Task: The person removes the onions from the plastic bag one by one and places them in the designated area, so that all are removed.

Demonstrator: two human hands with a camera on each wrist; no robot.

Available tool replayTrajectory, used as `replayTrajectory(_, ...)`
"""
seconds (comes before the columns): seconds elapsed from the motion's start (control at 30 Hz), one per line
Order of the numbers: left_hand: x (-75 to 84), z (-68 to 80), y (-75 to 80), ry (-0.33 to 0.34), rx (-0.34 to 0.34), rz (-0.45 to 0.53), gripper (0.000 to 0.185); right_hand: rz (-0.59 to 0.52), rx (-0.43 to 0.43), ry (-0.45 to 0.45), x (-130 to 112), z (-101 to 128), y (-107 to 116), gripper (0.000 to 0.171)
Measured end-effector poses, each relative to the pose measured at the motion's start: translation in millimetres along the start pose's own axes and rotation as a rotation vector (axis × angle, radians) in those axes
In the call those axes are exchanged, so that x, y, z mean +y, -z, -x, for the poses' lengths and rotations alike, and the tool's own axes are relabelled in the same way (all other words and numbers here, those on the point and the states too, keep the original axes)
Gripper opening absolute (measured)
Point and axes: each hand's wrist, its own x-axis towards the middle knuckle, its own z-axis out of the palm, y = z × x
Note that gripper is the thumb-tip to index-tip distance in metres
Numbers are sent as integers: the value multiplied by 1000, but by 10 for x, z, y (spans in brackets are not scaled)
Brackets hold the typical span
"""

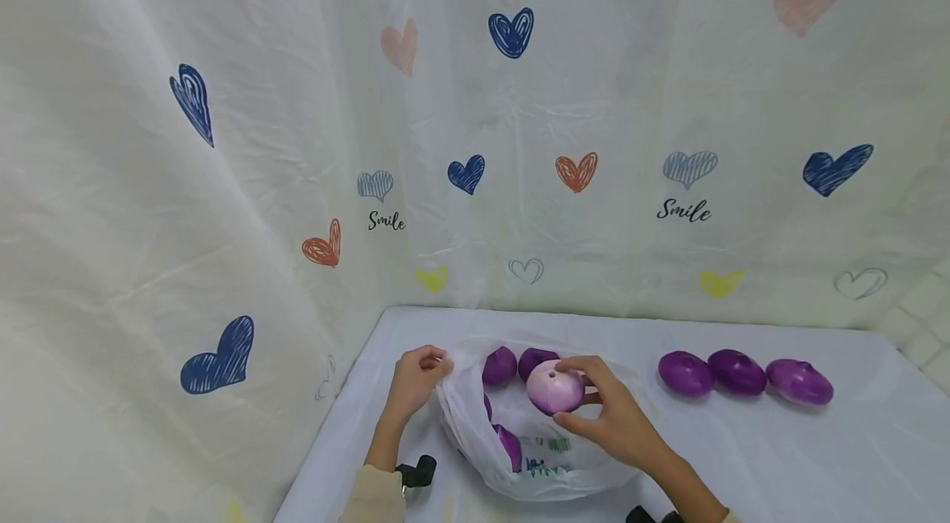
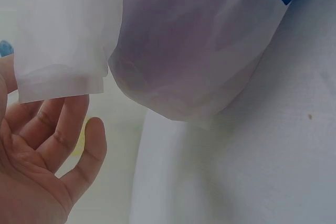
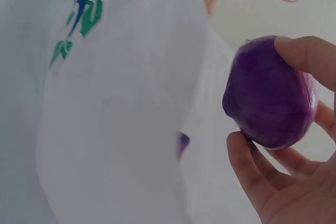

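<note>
A thin white plastic bag (image 1: 534, 457) lies open on the white table, with several purple onions (image 1: 500, 366) inside it. My left hand (image 1: 416, 379) pinches the bag's left rim (image 2: 58, 85) and holds it up. My right hand (image 1: 604, 416) grips a pale purple onion (image 1: 555, 388) over the bag's mouth; in the right wrist view that onion (image 3: 269, 94) sits between thumb and fingers beside the bag's wall (image 3: 121, 103). Purple shows through the bag's plastic (image 2: 184, 51) in the left wrist view.
Three more purple onions (image 1: 738, 372) lie in a row on the table to the right of the bag. A white cloth with heart prints (image 1: 512, 32) hangs behind and to the left. A small black object (image 1: 417, 472) sits by my left forearm.
</note>
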Motion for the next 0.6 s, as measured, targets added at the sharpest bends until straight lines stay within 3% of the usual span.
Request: replayTrajectory(0.6, 6, 6, 5, 11, 14, -16, 19, 47, 102, 65, -175, 120, 588, 68)
